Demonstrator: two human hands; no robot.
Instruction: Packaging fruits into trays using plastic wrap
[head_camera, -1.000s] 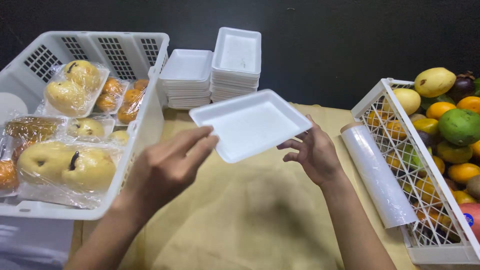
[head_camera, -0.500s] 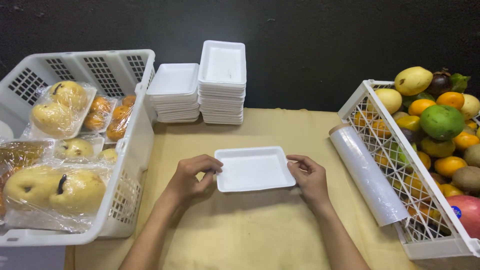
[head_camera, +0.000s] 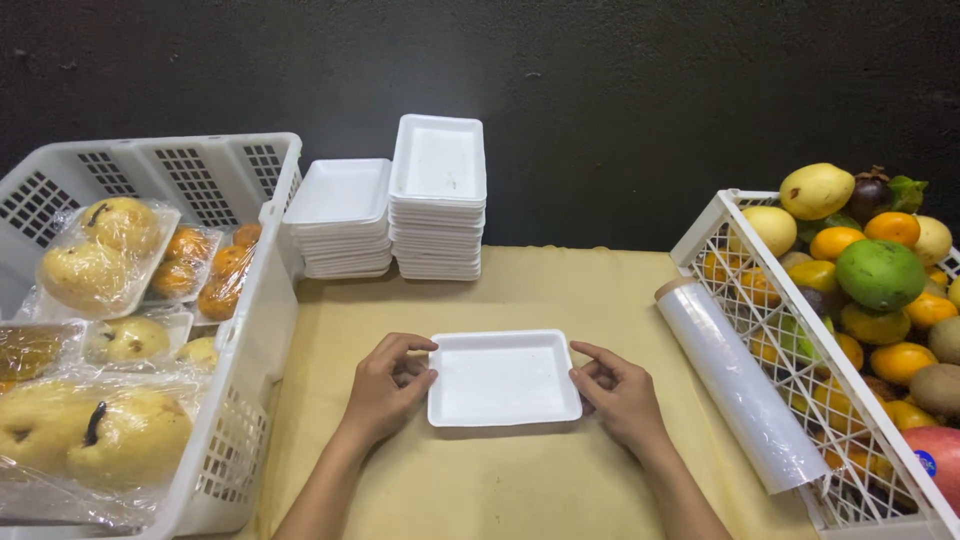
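Fingers: both hands rest with fingers loosely curled against the short ends of a white foam tray (head_camera: 505, 377); neither is closed around it.
Left hand: the left hand (head_camera: 388, 388) touches the tray's left edge, thumb and forefinger at the upper corner.
Right hand: the right hand (head_camera: 618, 392) touches the tray's right edge, fingertips bent in toward the rim.
Tray: shallow, rectangular and empty, it lies flat near the middle of the desk (head_camera: 520, 490), which is covered in tan cloth.
Behind the tray: two stacks of the same white foam trays stand side by side against a dark wall, a shorter stack (head_camera: 342, 215) on the left and a taller stack (head_camera: 438, 198) on the right.
Right of the tray: a roll of clear cling film (head_camera: 738, 383) lies on the desk, leaning along the side of a white crate of loose fruit (head_camera: 740, 290); that crate holds yellow, orange and green fruit, plus some dark ones that are hard to identify.
Left of the tray: a white basket (head_camera: 250, 320) holds foam trays of fruit already wrapped in clear film, mostly yellow pear-like fruit and small orange ones.
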